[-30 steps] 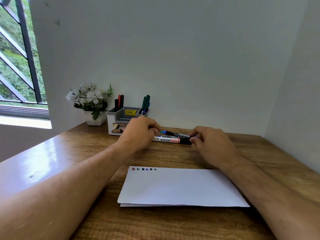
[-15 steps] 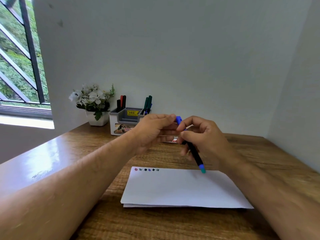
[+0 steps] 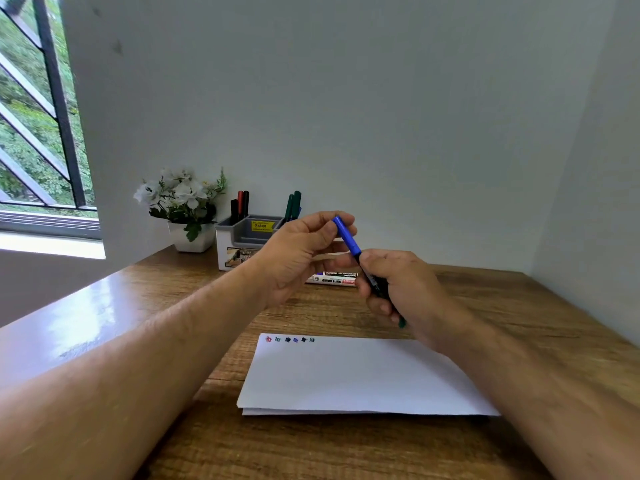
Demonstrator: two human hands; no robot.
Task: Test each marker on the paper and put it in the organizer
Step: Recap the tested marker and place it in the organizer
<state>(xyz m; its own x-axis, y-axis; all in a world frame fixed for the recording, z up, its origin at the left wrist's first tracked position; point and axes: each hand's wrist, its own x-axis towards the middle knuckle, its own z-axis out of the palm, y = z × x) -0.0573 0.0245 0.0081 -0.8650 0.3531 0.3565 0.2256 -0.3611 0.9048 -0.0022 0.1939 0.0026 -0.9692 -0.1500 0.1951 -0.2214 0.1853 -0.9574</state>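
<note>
My right hand (image 3: 405, 289) grips the black barrel of a thin marker above the desk, its green end pointing down toward the paper. My left hand (image 3: 304, 251) pinches the marker's blue cap (image 3: 346, 235) at the upper end. The white paper (image 3: 356, 375) lies below, with several small coloured test marks (image 3: 289, 339) along its top left edge. Behind the hands lie two thick markers (image 3: 334, 278) on the desk. The grey and white organizer (image 3: 242, 237) stands at the back, with red and black markers (image 3: 240, 206) at its left and green markers (image 3: 293, 206) at its right.
A white pot of white flowers (image 3: 183, 209) stands left of the organizer against the wall. A window (image 3: 34, 126) is at the far left. The wooden desk (image 3: 519, 306) meets walls at the back and right.
Both hands lifted a thin marker off the desk, away from the thick markers. It swung from lying flat to tilted above the paper, the left hand now pinching its blue cap.
</note>
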